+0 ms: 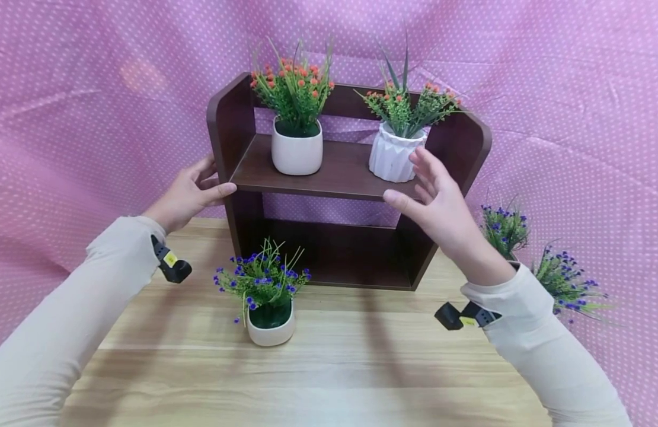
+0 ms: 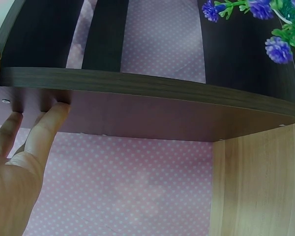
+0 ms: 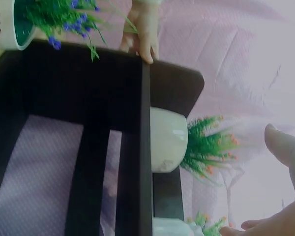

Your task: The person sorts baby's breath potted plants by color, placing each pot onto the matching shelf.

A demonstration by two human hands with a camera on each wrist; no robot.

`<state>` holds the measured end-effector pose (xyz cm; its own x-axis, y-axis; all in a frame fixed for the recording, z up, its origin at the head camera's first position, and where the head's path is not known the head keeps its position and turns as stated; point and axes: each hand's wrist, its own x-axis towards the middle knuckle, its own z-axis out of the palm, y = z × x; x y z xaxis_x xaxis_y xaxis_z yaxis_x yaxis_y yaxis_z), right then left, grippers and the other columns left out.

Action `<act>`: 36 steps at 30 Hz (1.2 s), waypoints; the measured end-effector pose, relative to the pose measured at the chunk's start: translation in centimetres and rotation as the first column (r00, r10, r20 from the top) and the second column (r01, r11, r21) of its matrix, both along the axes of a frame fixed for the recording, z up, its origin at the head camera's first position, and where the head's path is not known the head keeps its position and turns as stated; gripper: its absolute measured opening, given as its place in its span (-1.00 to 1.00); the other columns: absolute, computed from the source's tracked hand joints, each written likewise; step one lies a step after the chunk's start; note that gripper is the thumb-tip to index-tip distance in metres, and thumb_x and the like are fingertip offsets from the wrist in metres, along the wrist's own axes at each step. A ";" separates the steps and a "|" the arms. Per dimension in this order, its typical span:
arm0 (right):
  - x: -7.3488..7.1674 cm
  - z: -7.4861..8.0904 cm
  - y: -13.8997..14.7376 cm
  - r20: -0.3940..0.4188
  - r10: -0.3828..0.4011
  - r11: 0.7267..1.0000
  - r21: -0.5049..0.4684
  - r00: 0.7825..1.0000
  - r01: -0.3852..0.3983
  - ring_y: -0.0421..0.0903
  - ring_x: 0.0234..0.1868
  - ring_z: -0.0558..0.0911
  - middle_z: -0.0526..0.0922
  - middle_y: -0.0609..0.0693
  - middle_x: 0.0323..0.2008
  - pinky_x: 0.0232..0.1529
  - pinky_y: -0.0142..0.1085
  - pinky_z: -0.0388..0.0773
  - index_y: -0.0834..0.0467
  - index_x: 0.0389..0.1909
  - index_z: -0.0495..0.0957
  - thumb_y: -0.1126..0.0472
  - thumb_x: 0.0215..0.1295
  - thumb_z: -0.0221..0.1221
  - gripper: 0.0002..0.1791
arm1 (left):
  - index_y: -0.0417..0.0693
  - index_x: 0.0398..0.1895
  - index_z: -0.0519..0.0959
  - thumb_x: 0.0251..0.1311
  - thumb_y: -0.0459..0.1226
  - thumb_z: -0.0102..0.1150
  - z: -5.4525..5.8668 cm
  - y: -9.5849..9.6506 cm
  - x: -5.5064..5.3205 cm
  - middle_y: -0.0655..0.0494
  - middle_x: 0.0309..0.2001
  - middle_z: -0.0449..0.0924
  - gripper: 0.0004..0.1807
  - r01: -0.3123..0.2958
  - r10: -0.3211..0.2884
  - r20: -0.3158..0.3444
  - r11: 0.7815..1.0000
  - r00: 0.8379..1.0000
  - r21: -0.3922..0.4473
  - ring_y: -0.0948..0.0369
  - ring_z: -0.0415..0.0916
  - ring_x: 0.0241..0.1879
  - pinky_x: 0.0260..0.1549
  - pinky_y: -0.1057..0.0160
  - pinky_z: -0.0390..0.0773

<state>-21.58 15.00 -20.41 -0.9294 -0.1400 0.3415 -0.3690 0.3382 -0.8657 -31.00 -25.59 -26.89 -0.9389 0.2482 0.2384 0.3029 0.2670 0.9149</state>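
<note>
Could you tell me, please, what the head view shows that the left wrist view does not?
Only the head view shows two white pots of orange-flowered plants on the upper board, the right hand open by the ribbed one, and the pale wooden table. Only the left wrist view shows the board's underside with fingers pressed against it. Both share the dark brown wooden shelf, left hand and purple flowers.

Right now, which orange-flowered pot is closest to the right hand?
The ribbed white pot at the shelf's right end, just beyond the right hand; the smooth pot stands farther left.
</note>
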 end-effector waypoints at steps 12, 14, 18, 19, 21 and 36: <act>2.5 -5.2 -1.6 0.003 0.112 0.993 0.018 0.994 -0.113 -0.18 0.47 0.08 0.12 0.00 0.46 0.45 -0.21 0.11 0.11 0.48 0.01 0.30 0.13 0.36 -0.04 | 0.19 0.52 0.00 0.27 -0.25 0.20 0.1 0.2 0.1 -0.01 0.48 0.07 -0.17 0.007 -0.007 -0.012 1.000 1.000 0.012 -0.05 0.20 0.36 -0.09 0.44 0.60; 2.8 -6.3 -2.0 0.003 0.121 0.993 0.008 0.993 -0.122 -0.15 0.47 0.09 0.13 0.00 0.46 0.45 -0.18 0.12 0.12 0.48 0.02 0.31 0.11 0.37 -0.03 | 0.18 0.52 0.00 0.27 -0.26 0.20 0.1 0.2 0.2 -0.01 0.48 0.06 -0.17 0.007 -0.006 -0.006 1.000 1.000 0.012 -0.06 0.19 0.37 -0.10 0.44 0.60; 3.3 -9.0 -3.1 0.014 0.137 0.990 -0.025 0.991 -0.136 -0.11 0.47 0.11 0.17 0.00 0.45 0.44 -0.12 0.14 0.10 0.47 0.05 0.29 0.07 0.40 -0.02 | 0.18 0.52 -0.01 0.28 -0.26 0.19 0.3 0.2 0.4 0.00 0.49 0.05 -0.17 -0.003 0.003 0.003 1.000 1.000 0.007 -0.06 0.19 0.37 -0.11 0.44 0.60; 3.4 -9.8 -3.4 0.024 0.141 0.990 -0.032 0.990 -0.140 -0.10 0.46 0.11 0.17 0.01 0.44 0.43 -0.11 0.15 0.10 0.47 0.05 0.29 0.07 0.40 -0.02 | 0.18 0.52 -0.02 0.28 -0.25 0.20 0.3 0.2 0.5 0.00 0.49 0.05 -0.17 -0.007 0.007 0.005 1.000 1.000 0.003 -0.05 0.19 0.37 -0.12 0.45 0.60; 3.5 -11.4 -4.0 0.047 0.146 0.989 -0.041 0.988 -0.145 -0.08 0.47 0.11 0.18 0.02 0.44 0.43 -0.07 0.14 0.11 0.46 0.06 0.27 0.06 0.41 -0.02 | 0.19 0.52 -0.02 0.27 -0.25 0.20 0.3 0.2 0.5 0.00 0.49 0.05 -0.16 -0.009 0.009 0.008 1.000 1.000 -0.002 -0.05 0.19 0.37 -0.11 0.45 0.60; 4.8 -18.7 -8.4 0.278 0.210 0.978 -0.080 0.937 -0.195 0.18 0.45 0.09 0.12 0.07 0.46 0.43 0.08 0.06 0.06 0.47 0.06 0.13 0.07 0.41 -0.01 | 0.20 0.52 -0.03 0.28 -0.21 0.19 0.1 0.1 0.2 -0.01 0.49 0.05 -0.17 -0.012 0.011 -0.011 1.000 1.000 -0.023 -0.07 0.18 0.37 -0.10 0.44 0.60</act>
